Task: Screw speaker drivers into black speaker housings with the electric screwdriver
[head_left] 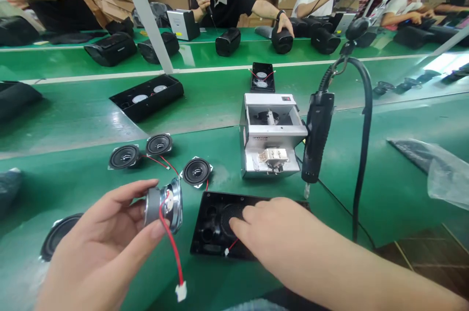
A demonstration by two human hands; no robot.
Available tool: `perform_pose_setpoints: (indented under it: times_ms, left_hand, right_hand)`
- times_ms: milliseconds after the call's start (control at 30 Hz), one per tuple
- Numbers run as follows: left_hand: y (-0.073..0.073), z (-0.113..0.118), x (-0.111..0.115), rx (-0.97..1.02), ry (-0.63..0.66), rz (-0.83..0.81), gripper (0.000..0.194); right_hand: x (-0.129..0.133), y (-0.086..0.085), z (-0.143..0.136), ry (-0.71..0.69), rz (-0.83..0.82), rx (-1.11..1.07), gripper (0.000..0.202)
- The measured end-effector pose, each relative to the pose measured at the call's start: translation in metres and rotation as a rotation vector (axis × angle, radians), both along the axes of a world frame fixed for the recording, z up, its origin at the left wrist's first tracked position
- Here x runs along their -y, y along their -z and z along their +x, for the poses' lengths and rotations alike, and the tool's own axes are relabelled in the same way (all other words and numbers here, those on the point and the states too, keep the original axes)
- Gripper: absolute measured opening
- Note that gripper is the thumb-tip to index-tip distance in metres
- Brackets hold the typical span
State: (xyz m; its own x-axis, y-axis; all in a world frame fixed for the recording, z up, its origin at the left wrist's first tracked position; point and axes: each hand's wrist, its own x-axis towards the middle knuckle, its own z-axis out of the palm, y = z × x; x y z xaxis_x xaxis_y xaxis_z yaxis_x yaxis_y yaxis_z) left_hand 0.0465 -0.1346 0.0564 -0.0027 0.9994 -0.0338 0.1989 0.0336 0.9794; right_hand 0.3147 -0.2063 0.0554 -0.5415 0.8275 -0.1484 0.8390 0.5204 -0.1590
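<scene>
- My left hand point(98, 247) pinched a small speaker driver point(164, 205) at seven o'clock: silver magnet, metal rim, red wire ending in a white plug point(181, 292).
- My right hand point(278, 235) pressed loosely spread fingers (holding nothing) into the black housing panel point(212, 223) at six o'clock.

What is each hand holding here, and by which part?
Left hand grips a small speaker driver by its magnet. Right hand holds nothing, resting on the black housing.

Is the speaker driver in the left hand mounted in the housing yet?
Out. The left hand holds the speaker driver clear of the black housing, its red lead dangling.
</scene>
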Motion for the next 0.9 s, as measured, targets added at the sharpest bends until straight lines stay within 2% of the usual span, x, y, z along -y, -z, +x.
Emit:
perform_pose_setpoints:
  times_ms: [133,233,333,467,600,733,900]
  left_hand:
    - [0.005,-0.006,-0.003,-0.081,0.157,-0.024,0.068]
    - [-0.002,0.001,-0.005,-0.219,0.344,0.029,0.055]
    - [-0.016,0.025,-0.006,-0.385,0.581,0.127,0.046]
    - [-0.025,0.063,-0.006,-0.804,0.869,0.221,0.044]
    - [-0.018,0.086,-0.005,-1.123,0.986,0.255,0.040]
    - [-0.012,0.092,-0.006,-1.224,1.061,0.195,0.042]
    - [-0.015,0.101,-0.005,-1.294,1.116,0.182,0.042]
  right_hand:
    - [-0.017,0.021,-0.010,-0.050,-0.026,0.021,0.027]
    - [-0.007,0.016,0.007,0.003,0.043,-0.055,0.012]
    - [0.010,0.004,0.027,0.104,0.085,-0.118,0.023]
    - [0.024,0.002,0.037,0.192,0.081,-0.174,0.029]
    - [0.029,0.009,0.037,0.254,0.088,-0.202,0.024]
    - [0.034,0.011,0.042,0.247,0.047,-0.222,0.016]
    - [0.038,0.014,0.048,0.235,0.014,-0.224,0.036]
